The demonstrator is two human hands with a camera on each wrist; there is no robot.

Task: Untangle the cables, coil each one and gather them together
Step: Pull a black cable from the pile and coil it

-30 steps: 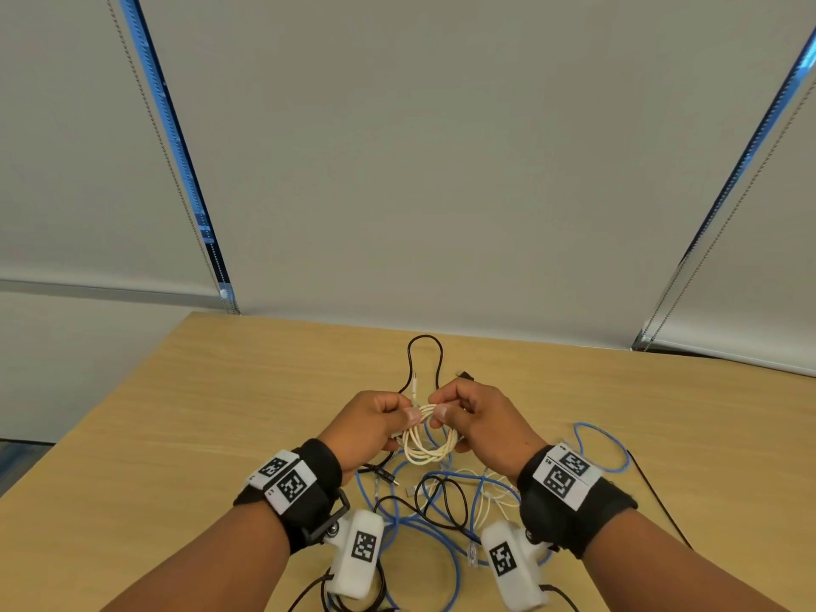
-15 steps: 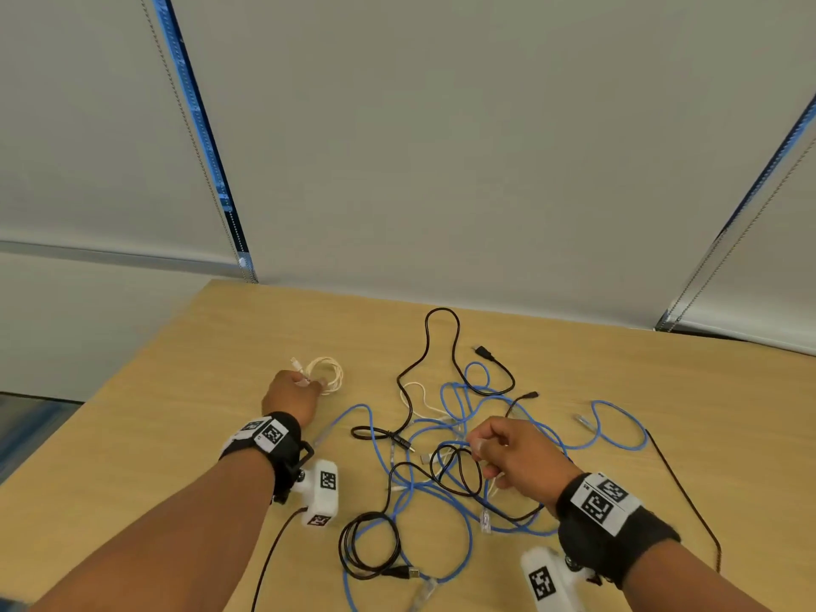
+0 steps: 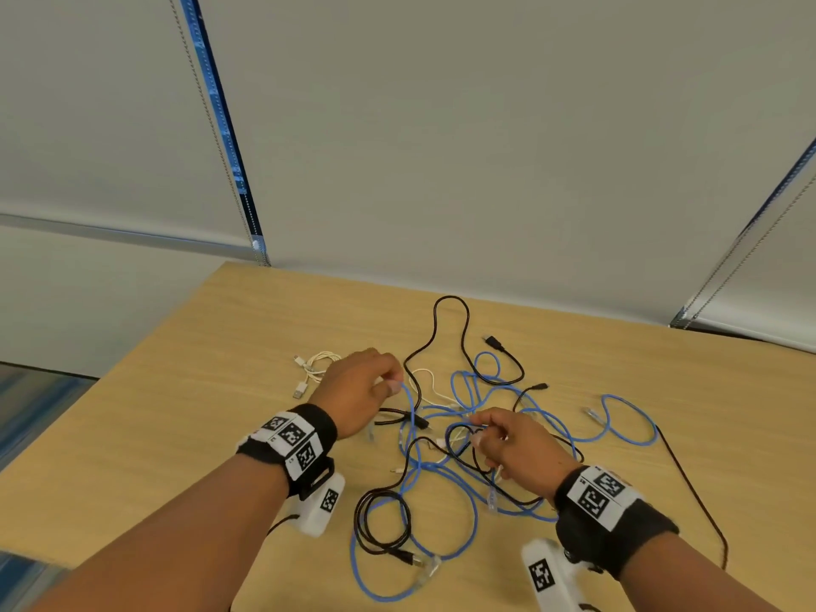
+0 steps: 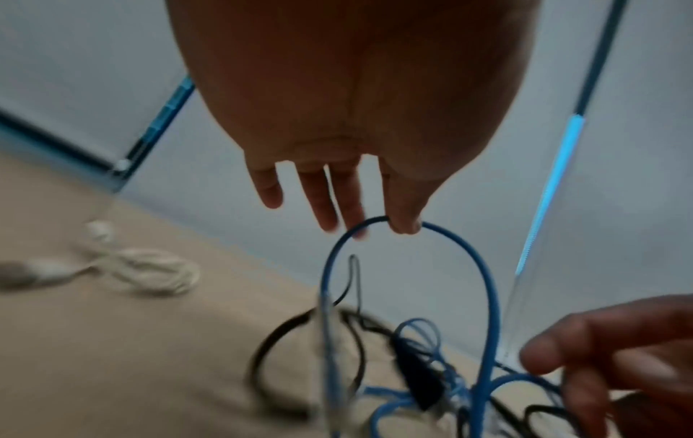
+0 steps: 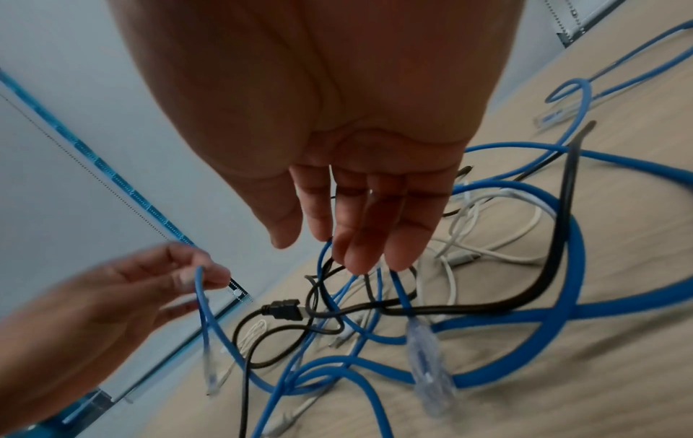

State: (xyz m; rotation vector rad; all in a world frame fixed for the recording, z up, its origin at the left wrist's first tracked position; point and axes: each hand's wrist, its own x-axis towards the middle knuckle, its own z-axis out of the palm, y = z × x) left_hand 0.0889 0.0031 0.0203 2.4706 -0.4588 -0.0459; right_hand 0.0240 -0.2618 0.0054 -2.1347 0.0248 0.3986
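A tangle of blue cables [image 3: 446, 474], black cables [image 3: 379, 519] and a loose white cable [image 3: 430, 382] lies mid-table. My left hand [image 3: 393, 384] pinches a raised loop of blue cable [image 4: 483, 275] between thumb and fingertips [image 4: 403, 228]; a clear plug dangles below it. My right hand [image 3: 479, 435] is over the tangle's centre, its fingertips [image 5: 360, 260] pinching another blue strand [image 5: 324, 252]. A coiled white cable [image 3: 315, 366] lies by itself to the left, behind my left hand, and shows blurred in the left wrist view [image 4: 150, 272].
The wooden table [image 3: 176, 435] ends at a grey wall with window blinds behind. A blue loop with a clear plug [image 3: 594, 415] reaches out to the right, and a thin black wire [image 3: 693, 488] trails toward the right edge.
Both hands held the white coil a second ago. My left hand laid it on the table at the left, then came back right and took a blue loop. My right hand dropped into the tangle.
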